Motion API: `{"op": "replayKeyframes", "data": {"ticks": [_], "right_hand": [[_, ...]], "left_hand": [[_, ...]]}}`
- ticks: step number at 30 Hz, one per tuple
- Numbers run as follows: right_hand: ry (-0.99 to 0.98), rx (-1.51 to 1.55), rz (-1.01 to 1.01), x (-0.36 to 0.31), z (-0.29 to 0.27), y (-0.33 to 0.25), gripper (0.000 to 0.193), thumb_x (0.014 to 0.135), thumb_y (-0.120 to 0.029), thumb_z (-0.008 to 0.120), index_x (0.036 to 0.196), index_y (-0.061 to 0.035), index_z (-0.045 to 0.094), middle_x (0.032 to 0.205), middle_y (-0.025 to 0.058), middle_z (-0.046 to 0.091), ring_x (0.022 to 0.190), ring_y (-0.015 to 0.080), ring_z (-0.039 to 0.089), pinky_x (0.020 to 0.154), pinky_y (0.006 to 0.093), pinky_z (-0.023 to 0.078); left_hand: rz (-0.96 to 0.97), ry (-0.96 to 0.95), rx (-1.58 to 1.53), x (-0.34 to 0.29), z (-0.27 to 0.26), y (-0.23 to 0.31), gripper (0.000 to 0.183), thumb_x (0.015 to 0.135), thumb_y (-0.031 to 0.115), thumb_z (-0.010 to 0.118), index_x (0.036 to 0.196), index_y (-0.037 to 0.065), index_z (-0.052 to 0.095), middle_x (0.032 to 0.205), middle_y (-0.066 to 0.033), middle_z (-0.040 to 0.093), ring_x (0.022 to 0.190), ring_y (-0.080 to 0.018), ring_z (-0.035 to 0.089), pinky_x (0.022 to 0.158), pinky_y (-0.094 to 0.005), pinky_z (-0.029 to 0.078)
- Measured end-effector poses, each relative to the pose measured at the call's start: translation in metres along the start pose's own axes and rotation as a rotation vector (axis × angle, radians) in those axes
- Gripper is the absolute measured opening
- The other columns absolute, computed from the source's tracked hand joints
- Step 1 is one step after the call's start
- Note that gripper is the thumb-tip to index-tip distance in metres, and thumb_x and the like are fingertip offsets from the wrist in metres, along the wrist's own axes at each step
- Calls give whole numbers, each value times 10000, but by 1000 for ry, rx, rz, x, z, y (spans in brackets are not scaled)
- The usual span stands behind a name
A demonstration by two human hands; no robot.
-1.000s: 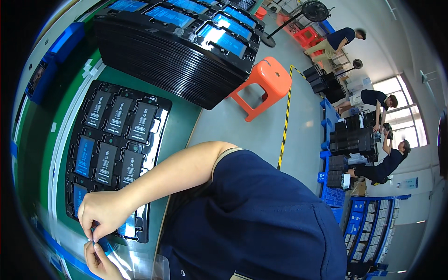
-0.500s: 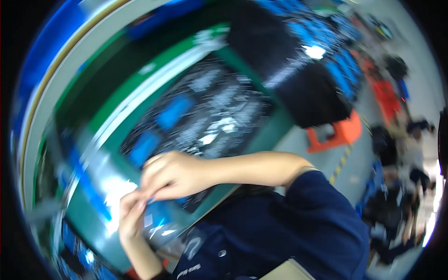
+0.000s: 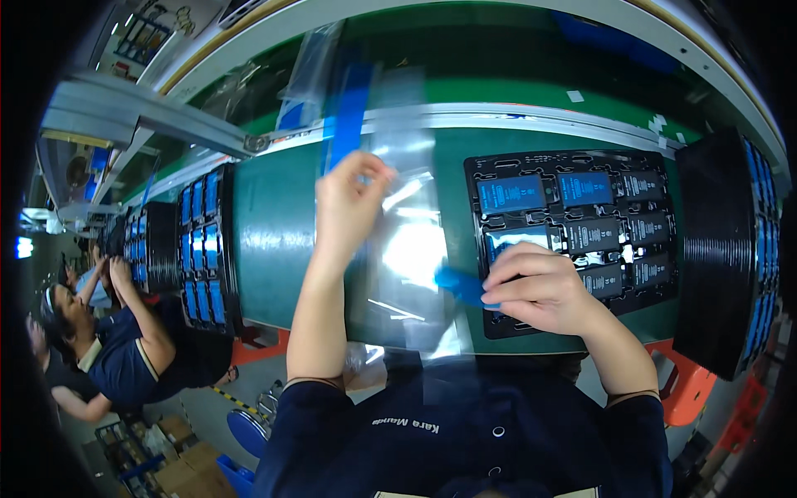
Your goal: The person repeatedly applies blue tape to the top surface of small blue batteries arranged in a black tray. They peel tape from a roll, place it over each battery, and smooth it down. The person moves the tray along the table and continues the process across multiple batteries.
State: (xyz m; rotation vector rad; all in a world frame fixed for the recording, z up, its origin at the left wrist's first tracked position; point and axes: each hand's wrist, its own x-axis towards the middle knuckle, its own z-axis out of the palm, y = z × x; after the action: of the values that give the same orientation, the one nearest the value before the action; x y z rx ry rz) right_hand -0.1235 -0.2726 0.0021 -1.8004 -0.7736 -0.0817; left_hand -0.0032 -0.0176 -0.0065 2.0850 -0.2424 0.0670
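Observation:
My right hand (image 3: 544,290) pinches a small blue film piece (image 3: 461,286), which is smeared by motion, over the near left corner of a black tray (image 3: 552,322). In the tray's pockets sit flat rectangular battery cells, some with a blue face (image 3: 512,193) and others black (image 3: 594,236). My left hand (image 3: 344,207) is raised to the left of the tray, thumb and fingers closed in a pinch; what they hold, if anything, I cannot make out. Beside it lie glossy clear plastic sheets (image 3: 407,224) and a blue strip (image 3: 353,108).
Tall stacks of black trays with blue cells stand at the right (image 3: 718,257) and left (image 3: 232,249) of the green table (image 3: 274,241). A metal rail (image 3: 498,119) runs along the back. At the far left a person (image 3: 133,340) works, beside a blue stool (image 3: 247,432).
The view has swung round and steadied. My hands were close together at the fingertips; now they are apart, the right over the tray with the blue film, the left raised beside the clear sheets.

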Motion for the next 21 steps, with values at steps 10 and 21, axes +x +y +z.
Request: {"op": "replayKeyframes", "data": {"ticks": [10,21], "right_hand": [[654,138,557,-33,-76,14,202,816,51,650,1014,25,679,895,39,617,701,67,576,638,182,481],[808,124,641,-80,-78,22,251,795,47,690,1041,46,645,842,56,675,707,54,610,644,175,490]], "left_hand": [[64,33,-482,18,1,-9,643,880,47,622,1421,-14,281,1389,-162,412,1215,-227,491,957,-308,435],[355,-138,172,3,21,3,526,761,127,696,1264,69,553,1421,-145,409,1303,-303,412,1045,-414,367]]}}
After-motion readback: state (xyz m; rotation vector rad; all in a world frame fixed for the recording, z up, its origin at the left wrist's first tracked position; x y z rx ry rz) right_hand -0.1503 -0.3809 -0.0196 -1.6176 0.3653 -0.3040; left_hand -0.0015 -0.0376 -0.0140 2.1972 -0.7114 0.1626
